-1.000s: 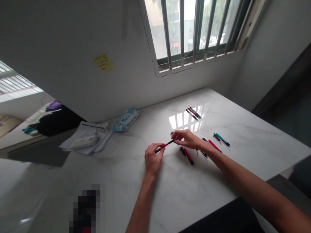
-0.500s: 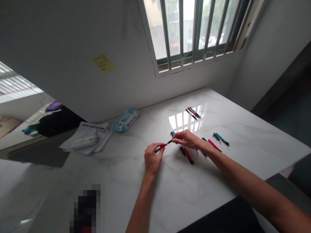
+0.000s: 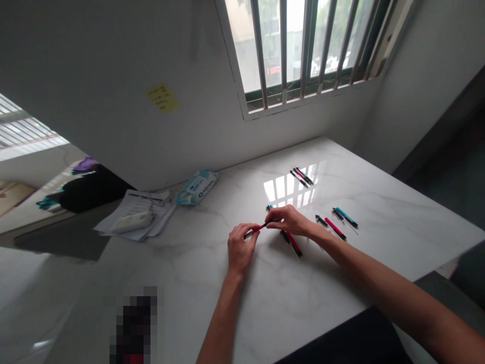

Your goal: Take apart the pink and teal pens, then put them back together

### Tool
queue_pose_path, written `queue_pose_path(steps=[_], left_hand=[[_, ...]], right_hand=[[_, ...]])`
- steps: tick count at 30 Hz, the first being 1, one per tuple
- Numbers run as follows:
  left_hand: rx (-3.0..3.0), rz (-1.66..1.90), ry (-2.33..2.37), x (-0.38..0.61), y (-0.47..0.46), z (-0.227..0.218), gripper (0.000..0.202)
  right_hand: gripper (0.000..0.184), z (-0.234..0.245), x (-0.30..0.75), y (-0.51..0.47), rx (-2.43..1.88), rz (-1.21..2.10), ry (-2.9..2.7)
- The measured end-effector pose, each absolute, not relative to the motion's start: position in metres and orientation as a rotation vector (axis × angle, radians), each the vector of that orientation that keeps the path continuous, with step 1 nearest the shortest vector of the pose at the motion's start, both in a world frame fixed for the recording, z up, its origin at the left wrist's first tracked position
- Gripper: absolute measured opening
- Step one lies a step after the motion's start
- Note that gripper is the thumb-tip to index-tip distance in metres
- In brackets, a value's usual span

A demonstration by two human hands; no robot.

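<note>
White marble table (image 3: 379, 202) under the barred window, pens scattered about. We've got the red pen (image 3: 256, 230) lifted just off the tabletop, between both hands. Our left hand (image 3: 240, 247) is curled closed around the red barrel end, and our right hand (image 3: 290, 221) pinches the black tip end with thumb and fingertips. Looks to us like the two halves are being worked together, so line them up dead straight, brace with the left and twist gently from the right. A red-and-black pen (image 3: 292, 242) lies just beside the right hand, with a teal pen (image 3: 346, 217) further right.
</note>
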State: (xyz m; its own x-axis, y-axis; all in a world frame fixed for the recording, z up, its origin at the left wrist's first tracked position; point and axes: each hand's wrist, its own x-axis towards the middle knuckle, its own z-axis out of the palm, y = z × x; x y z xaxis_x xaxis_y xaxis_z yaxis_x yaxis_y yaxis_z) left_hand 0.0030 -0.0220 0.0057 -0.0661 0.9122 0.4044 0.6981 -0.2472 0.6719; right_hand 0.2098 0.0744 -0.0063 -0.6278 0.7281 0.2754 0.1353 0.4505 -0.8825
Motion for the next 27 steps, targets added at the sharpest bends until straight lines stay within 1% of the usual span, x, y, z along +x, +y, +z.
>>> queue_pose_path(steps=[2,5,6,7,10,12,15,21,22,24,26,27], left_hand=[[1.962,1.213,1.735,0.003,-0.022,0.006,0.009],[1.987,1.196,1.735,0.005,-0.022,0.007,0.009],[1.982,1.192,1.733,0.005,-0.022,0.007,0.010],[1.971,1.190,1.731,0.005,-0.022,0.007,0.010],[1.918,1.210,1.729,0.003,-0.021,0.006,0.010],[1.891,1.236,1.729,0.001,-0.020,0.005,0.010],[1.864,1.273,1.713,-0.001,-0.020,0.006,0.010],[1.854,1.286,1.686,0.001,-0.021,0.008,0.010],[1.849,1.277,1.691,0.000,-0.022,0.007,0.011],[1.818,1.263,1.719,-0.001,-0.022,0.005,0.020],[1.777,1.238,1.770,-0.003,-0.021,0.003,0.034],[1.767,1.212,1.793,-0.004,-0.021,0.003,0.037]], right_hand=[[0.027,-0.003,0.209,0.073,-0.800,1.152,-2.100],[0.042,0.002,0.210,0.072,-0.910,1.122,-2.184],[0.045,0.004,0.211,0.072,-0.917,1.115,-2.203],[0.044,0.005,0.212,0.073,-0.909,1.112,-2.212],[0.033,0.007,0.219,0.077,-0.816,1.124,-2.202],[0.035,0.006,0.223,0.080,-0.756,1.131,-2.170],[0.023,0.005,0.226,0.083,-0.737,1.133,-2.141],[0.028,0.003,0.223,0.081,-0.710,1.150,-2.096],[0.027,0.002,0.222,0.081,-0.694,1.140,-2.073],[0.020,0.002,0.220,0.080,-0.667,1.112,-2.032],[0.017,0.002,0.219,0.080,-0.646,1.082,-2.007],[0.017,0.003,0.218,0.080,-0.639,1.067,-2.001]])
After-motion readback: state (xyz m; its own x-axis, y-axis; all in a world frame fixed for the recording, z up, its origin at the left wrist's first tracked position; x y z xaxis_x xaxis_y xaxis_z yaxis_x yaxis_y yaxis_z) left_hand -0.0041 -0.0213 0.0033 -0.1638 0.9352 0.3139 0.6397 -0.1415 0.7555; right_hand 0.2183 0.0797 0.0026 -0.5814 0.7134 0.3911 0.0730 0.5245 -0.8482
